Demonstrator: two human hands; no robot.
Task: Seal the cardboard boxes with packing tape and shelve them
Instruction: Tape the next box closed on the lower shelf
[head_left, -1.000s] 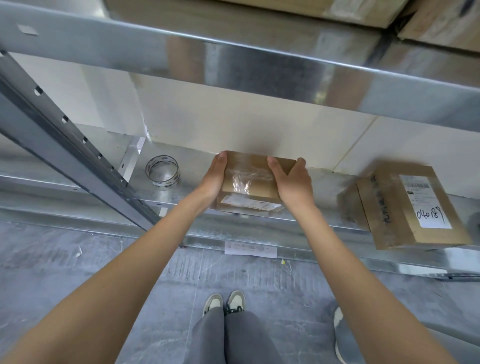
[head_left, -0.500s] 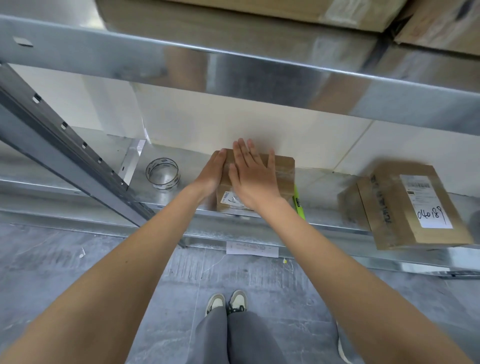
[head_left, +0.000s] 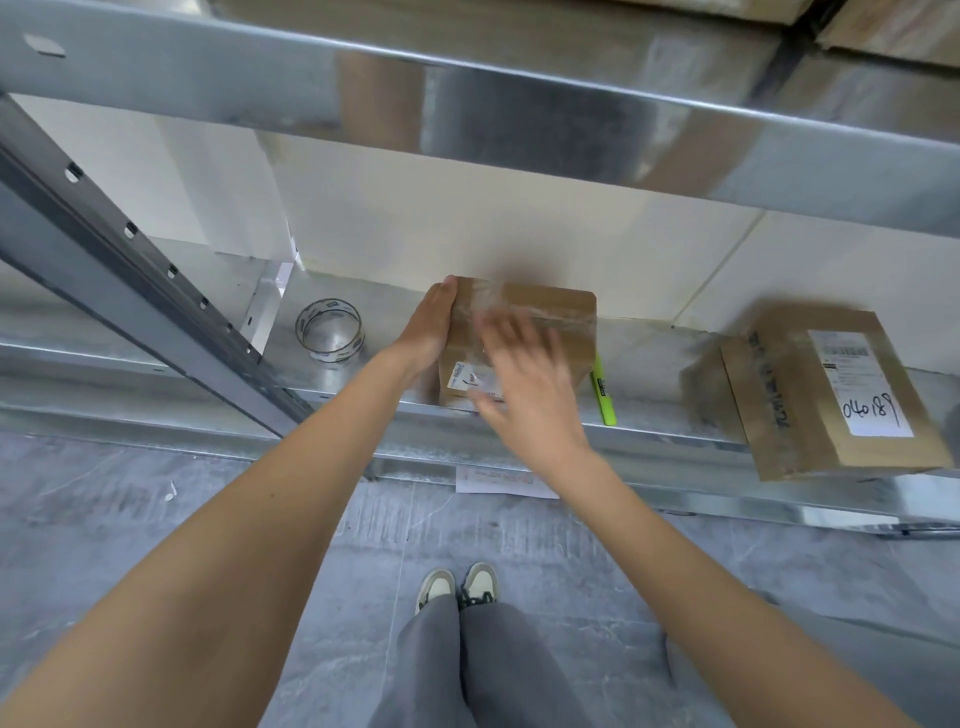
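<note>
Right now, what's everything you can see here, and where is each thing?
small cardboard box: one, brown, taped, middle of the metal shelf
labelled box: one, brown, white label, shelf's right end
tape roll: one, clear, shelf, left of small box
marker: one, green, right of small box
paper slip: one, white, floor under shelf
left hand: flat against small box's left side
right hand: open, blurred, over the box top

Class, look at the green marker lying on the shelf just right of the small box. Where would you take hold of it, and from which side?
Pinch the green marker across its barrel near the front end, which reaches the shelf edge. Come from the front or the right: the small box stands close on its left, while the shelf to its right is bare.
</note>
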